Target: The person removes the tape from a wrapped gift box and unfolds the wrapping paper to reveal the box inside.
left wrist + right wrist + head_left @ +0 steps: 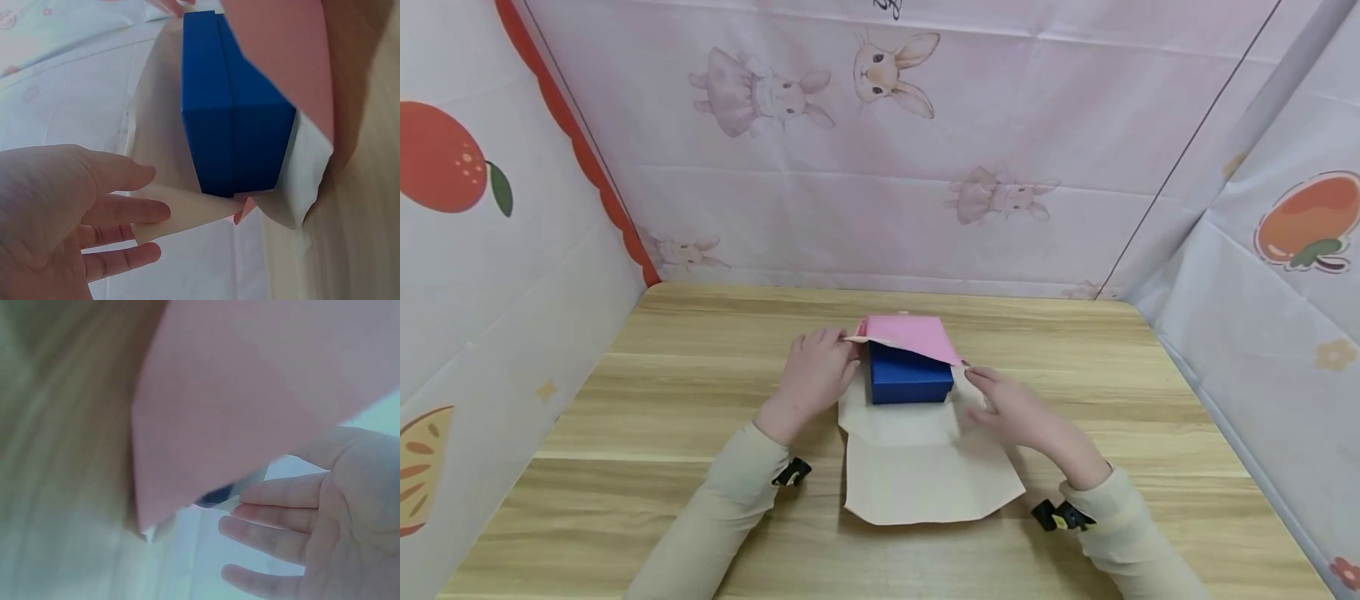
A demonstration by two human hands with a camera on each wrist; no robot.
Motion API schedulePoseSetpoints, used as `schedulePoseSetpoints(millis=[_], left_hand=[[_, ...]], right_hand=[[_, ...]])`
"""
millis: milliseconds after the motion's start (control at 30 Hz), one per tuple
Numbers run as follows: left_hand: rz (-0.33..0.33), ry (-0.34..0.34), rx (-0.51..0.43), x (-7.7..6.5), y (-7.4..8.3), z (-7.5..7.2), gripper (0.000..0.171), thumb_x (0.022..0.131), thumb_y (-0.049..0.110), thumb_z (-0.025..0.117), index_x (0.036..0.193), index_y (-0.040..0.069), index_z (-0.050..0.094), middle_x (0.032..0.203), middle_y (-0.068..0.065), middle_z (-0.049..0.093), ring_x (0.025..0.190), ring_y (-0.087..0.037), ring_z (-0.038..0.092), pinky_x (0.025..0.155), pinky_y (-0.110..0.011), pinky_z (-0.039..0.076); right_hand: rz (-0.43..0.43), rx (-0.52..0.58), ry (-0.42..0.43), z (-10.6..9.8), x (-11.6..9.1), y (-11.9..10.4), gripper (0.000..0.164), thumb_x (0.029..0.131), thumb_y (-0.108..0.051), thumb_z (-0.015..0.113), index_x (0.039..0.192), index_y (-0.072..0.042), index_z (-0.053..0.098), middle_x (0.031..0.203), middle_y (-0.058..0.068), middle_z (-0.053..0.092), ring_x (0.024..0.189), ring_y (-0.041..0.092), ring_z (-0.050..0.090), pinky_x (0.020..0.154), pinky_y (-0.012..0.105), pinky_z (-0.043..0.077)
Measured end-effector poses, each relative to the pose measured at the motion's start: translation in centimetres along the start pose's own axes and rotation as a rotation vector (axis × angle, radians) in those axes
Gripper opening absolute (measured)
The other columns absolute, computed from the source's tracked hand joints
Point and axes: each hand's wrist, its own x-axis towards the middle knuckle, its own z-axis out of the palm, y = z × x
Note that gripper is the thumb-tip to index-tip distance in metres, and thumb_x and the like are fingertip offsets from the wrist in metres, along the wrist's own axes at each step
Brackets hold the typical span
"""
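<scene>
A blue box [910, 383] stands on a sheet of wrapping paper [932, 483], cream on its upper face and pink on the other. The far flap [913, 333] is folded over the box's top, pink side up. At the box's left, my left hand [816, 375] touches a folded side flap [187, 215], its fingers fairly straight around the edge. On the other side, my right hand [1018, 408] is beside the paper with its fingers extended. The right wrist view shows its thumb partly hidden by the pink flap [231, 394]; contact there is unclear.
The wood-grain table [737, 333] reaches back to a pink cloth wall [850, 225] printed with rabbits. White cloth walls with fruit prints stand at the left and right. Dark cameras [1063, 515] are strapped to both wrists. The near flap lies toward the front.
</scene>
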Motion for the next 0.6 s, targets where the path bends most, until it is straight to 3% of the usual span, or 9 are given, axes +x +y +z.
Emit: schedulePoseSetpoints(millis=[300, 433, 600], left_hand=[[-0.007, 0.041, 0.003, 1.0, -0.2, -0.7, 0.028, 0.098, 0.025, 0.057, 0.112, 0.007, 0.071, 0.127, -0.010, 0.062, 0.116, -0.033, 0.058, 0.099, -0.061, 0.045], [0.038, 0.146, -0.013, 1.4, -0.4, -1.0, 0.022, 0.094, 0.021, 0.063, 0.108, 0.007, 0.073, 0.119, -0.009, 0.066, 0.110, -0.032, 0.062, 0.099, -0.057, 0.047], [0.116, 0.313, -0.078, 2.1, -0.5, -1.3, 0.010, 0.087, 0.017, 0.072, 0.091, 0.008, 0.073, 0.095, -0.006, 0.072, 0.090, -0.027, 0.067, 0.091, -0.050, 0.053]], right_hand=[[-0.018, -0.086, 0.123, -1.6, -0.2, -0.4, 0.058, 0.092, -0.025, 0.067, 0.136, 0.007, 0.050, 0.137, 0.027, 0.054, 0.117, 0.045, 0.059, 0.097, 0.054, 0.050], [-0.033, -0.105, 0.160, -2.2, -0.2, -0.3, 0.059, 0.092, -0.028, 0.067, 0.135, 0.008, 0.050, 0.137, 0.027, 0.054, 0.119, 0.044, 0.058, 0.098, 0.053, 0.049], [-0.045, -0.118, 0.197, -2.9, 0.0, -0.2, 0.057, 0.091, -0.026, 0.067, 0.134, 0.009, 0.051, 0.136, 0.027, 0.055, 0.117, 0.044, 0.059, 0.096, 0.053, 0.050]])
